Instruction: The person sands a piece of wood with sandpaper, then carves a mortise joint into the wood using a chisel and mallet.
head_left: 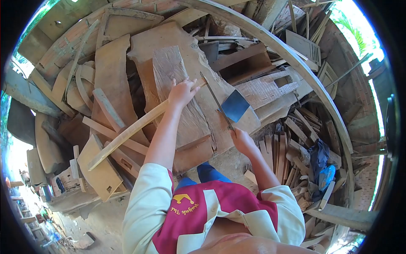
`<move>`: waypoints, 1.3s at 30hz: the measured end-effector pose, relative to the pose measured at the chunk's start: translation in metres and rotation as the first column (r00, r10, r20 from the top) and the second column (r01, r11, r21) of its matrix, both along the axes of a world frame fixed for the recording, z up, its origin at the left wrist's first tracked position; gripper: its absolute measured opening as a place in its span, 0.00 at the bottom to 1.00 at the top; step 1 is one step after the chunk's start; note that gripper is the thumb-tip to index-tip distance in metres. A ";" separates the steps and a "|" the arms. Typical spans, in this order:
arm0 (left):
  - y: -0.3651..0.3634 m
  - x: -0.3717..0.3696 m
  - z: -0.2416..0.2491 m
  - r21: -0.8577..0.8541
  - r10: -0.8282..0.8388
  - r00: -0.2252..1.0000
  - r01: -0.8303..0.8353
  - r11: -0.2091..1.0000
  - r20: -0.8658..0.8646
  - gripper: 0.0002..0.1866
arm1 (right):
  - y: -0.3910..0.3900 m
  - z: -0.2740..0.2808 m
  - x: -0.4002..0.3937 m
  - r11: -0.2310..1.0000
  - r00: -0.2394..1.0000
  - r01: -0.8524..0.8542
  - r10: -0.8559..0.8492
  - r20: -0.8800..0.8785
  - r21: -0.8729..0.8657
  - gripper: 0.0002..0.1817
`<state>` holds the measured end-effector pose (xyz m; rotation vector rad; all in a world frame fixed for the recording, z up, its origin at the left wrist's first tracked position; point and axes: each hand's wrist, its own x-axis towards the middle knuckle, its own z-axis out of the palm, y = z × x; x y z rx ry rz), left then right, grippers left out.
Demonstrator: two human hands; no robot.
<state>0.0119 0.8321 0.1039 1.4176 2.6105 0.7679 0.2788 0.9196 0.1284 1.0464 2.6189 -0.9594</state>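
My left hand (pixel 182 94) is closed over a long, pale wooden strip (pixel 129 134) near its far end, holding it down across a rough plank (pixel 169 63). The strip slants down to the left over other boards. In my right hand (pixel 240 139) is the handle end of a thin, dark saw (pixel 216 100). Its blade points up and away, its far part right by the strip's end. Beneath them lies a broad wooden slab (pixel 220 135) with a ragged edge. A dark square piece (pixel 235 106) rests on the slab, just right of the saw.
Stacked boards (pixel 112 80) and a panel with a square hole (pixel 101 169) stand at left. A long curved strip (pixel 313 72) arches over the right side. Offcuts (pixel 277 156) and a dark cloth (pixel 319 161) lie at lower right. Brick wall pieces surround the pile.
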 end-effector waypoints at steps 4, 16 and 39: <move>-0.002 -0.001 0.004 -0.015 -0.001 1.000 0.000 1.000 -0.028 0.22 | 0.003 -0.001 -0.001 1.000 1.000 -0.008 0.008 0.014 -0.024 0.19; 0.001 -0.002 -0.002 0.008 0.017 0.994 -0.016 1.000 -0.107 0.22 | 0.050 -0.038 -0.116 0.998 0.992 -0.065 0.066 -0.112 0.005 0.20; 0.002 -0.004 -0.012 0.014 -0.078 0.978 0.082 0.997 -0.193 0.23 | 0.001 -0.012 -0.009 0.995 0.996 0.086 -0.087 -0.007 -0.053 0.19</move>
